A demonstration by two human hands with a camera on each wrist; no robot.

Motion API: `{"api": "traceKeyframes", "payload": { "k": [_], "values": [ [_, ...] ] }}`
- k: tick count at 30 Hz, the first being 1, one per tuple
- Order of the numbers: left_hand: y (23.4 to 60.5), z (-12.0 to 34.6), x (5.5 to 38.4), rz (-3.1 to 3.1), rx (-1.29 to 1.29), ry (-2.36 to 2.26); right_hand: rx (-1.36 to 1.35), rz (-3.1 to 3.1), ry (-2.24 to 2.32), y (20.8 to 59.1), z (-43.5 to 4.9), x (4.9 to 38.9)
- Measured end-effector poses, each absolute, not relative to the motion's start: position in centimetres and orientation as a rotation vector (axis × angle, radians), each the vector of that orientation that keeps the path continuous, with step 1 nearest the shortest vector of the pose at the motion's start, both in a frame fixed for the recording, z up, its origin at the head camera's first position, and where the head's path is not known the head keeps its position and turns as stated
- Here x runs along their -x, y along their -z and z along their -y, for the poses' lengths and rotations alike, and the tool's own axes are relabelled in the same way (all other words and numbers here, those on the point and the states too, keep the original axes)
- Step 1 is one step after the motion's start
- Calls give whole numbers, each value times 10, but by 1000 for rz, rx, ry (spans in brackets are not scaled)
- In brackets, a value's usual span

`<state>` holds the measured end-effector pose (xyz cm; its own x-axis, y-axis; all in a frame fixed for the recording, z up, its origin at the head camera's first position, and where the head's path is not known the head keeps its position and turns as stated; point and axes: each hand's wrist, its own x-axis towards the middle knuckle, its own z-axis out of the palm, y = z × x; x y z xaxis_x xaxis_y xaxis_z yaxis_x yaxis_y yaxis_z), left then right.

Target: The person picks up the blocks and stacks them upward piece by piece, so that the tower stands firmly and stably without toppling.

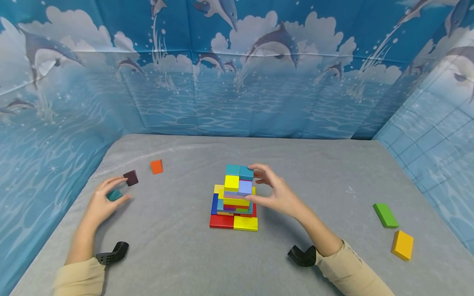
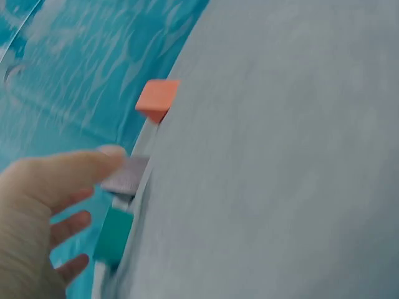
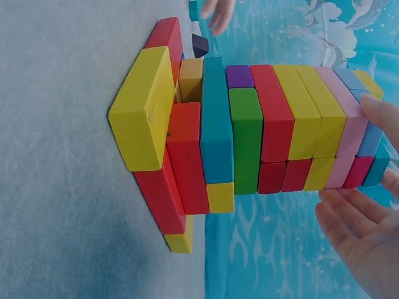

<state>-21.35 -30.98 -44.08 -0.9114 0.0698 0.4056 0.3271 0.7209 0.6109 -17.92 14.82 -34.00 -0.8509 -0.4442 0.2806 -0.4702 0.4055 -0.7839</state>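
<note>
A stepped tower of coloured blocks [image 1: 236, 201] stands mid-table, with two teal blocks [image 1: 233, 169] on top. My right hand [image 1: 275, 192] is at its upper right side, thumb and fingers spread; in the right wrist view fingertips touch or nearly touch the upper blocks, including a light blue block [image 1: 245, 188] and a pink block [image 3: 341, 112]. At the left, my left hand [image 1: 102, 202] is spread around a loose teal block [image 2: 114, 237]; the left wrist view shows no clear grip. A dark purple block [image 1: 131, 178] lies beside its fingertips.
An orange block [image 1: 156, 166] lies at the far left of the grey table [image 1: 177, 246]. At the right are a green block [image 1: 386, 215] and a yellow-orange block [image 1: 402, 245]. A blue dolphin-print curtain [image 1: 237, 111] borders the table. Black devices [image 1: 112, 253] are at both wrists.
</note>
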Motion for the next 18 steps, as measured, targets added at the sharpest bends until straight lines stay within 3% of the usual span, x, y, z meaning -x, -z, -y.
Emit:
{"api": "traceKeyframes", "payload": {
  "k": [18],
  "values": [
    [448,331,206,2645,217,850,-841,2614,-1478,340,-149,178]
  ]
}}
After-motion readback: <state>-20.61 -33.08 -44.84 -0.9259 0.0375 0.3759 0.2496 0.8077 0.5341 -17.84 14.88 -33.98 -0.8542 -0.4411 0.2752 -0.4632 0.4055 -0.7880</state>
